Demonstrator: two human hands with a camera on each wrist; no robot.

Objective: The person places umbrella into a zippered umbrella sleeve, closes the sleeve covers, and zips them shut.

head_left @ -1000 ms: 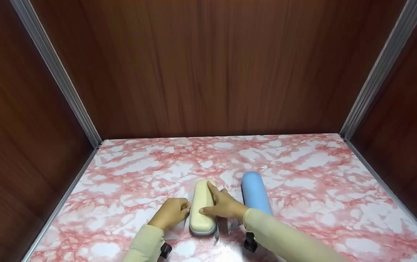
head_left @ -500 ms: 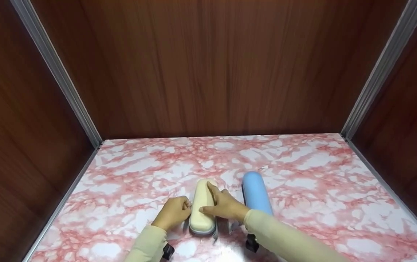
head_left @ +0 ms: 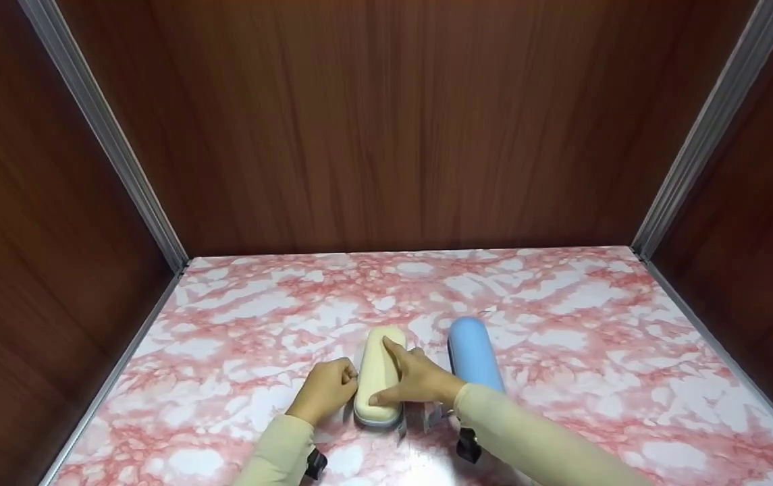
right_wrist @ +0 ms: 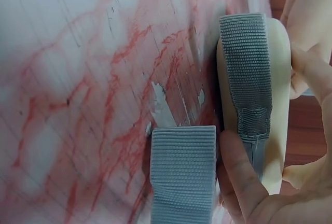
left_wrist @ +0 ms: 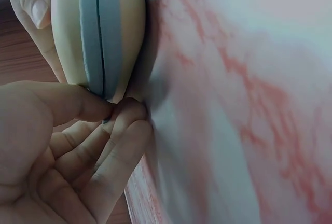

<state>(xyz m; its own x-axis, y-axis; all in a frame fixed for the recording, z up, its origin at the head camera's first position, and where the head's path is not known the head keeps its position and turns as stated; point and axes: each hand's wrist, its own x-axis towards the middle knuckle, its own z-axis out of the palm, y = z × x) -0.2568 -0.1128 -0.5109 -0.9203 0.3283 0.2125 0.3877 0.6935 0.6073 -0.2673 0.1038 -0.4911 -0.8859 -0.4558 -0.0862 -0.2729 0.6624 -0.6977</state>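
A pale yellow zip case (head_left: 374,371) with a grey zipper band (left_wrist: 98,32) lies lengthwise on the table. My right hand (head_left: 421,382) grips it from the right, thumb and fingers spread over its top and side. At the left edge of the case, my left hand (head_left: 324,390) pinches a small dark zipper pull (left_wrist: 107,119) between thumb and curled forefinger. The zipper looks closed along the stretch seen in the left wrist view. A grey webbing strap (right_wrist: 245,63) runs along the right side of the case.
To the right lies a similar blue case (head_left: 474,354), partly hidden by my right forearm. Another grey strap (right_wrist: 183,175) sticks out in the right wrist view. The pink-and-white marbled table (head_left: 258,304) is bounded by brown wood-look panels (head_left: 386,135) at the back and sides.
My left hand has slid slightly forward and right along the case's left edge. The yellow case has shifted a little away, and my right thumb sits slightly nearer its close end.
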